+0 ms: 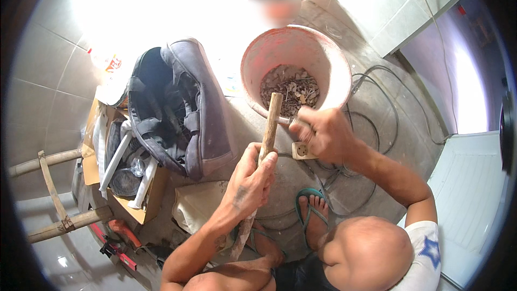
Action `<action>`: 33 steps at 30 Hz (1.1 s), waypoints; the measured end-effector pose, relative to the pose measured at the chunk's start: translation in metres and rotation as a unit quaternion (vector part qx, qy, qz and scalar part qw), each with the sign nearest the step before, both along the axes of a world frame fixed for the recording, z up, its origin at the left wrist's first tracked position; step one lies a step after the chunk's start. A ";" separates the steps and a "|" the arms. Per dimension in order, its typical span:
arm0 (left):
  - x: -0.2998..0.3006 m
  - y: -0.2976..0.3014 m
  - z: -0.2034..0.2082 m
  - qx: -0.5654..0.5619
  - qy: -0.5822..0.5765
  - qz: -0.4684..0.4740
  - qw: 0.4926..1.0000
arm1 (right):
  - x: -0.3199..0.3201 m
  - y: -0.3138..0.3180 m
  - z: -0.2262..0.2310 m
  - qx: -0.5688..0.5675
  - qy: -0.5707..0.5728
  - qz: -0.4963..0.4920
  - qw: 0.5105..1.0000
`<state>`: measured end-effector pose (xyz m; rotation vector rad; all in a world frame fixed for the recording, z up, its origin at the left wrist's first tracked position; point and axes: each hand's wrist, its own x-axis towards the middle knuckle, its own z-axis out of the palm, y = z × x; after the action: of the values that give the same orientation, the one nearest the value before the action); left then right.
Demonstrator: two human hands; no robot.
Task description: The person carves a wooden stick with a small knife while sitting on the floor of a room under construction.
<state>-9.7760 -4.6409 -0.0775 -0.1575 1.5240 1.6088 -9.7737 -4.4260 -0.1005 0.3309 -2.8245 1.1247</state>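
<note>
Wrapped tight around a wooden stick [271, 126] is the left hand [250, 183], with the thumb pressed on its side. The right hand [328, 134] is blurry, but its fingers look curled around a small tool [284, 120] with a shiny end, which seems to touch the stick just below its top. The stick leans up in front of the person, and its top shows against the near side of the bucket [329, 56]. If the tool slips, maybe from a hard push, it could slide down and hurt the left thumb. If the left fingers get loose, the stick could twist or drop near the foot [315, 218], which has only a sandal on. Dirt and scraps [291, 89] lie in the bucket. Just under the right hand is a power socket [302, 151], and crumbs could fall into its holes. Looped cable [377, 129] lies to the right, where feet could catch it. On the left sits a blue-grey bag [212, 124], beside a cardboard box [144, 214].
</note>
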 end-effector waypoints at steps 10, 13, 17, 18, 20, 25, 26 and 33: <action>0.000 0.004 -0.005 0.019 -0.012 -0.020 1.000 | -0.023 0.019 -0.033 0.048 0.098 -0.028 0.994; 0.007 0.000 0.004 0.026 -0.032 -0.044 0.998 | -0.045 0.071 0.000 0.002 0.009 -0.199 0.980; -0.007 -0.002 0.005 0.013 -0.010 -0.031 0.999 | -0.017 0.017 -0.002 -0.041 0.049 -0.037 0.997; -0.009 0.000 0.004 0.027 -0.010 -0.026 0.999 | -0.010 0.009 -0.001 -0.041 0.047 -0.037 0.997; -0.008 0.007 0.001 0.051 0.010 -0.022 0.998 | -0.002 -0.001 0.000 0.024 -0.009 0.038 0.999; -0.009 0.005 -0.001 0.089 -0.071 -0.019 0.993 | -0.015 0.009 -0.019 -0.009 0.082 0.017 0.996; -0.007 0.004 -0.003 0.085 -0.101 -0.019 0.991 | -0.029 0.023 -0.030 -0.026 0.126 -0.013 0.992; -0.001 0.002 0.003 0.071 -0.063 -0.027 0.995 | -0.018 0.031 -0.007 -0.081 0.010 -0.032 0.996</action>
<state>-9.7771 -4.6391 -0.0749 -0.1341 1.3026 1.6275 -9.7918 -4.3955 -0.1072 0.2354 -2.6839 1.3181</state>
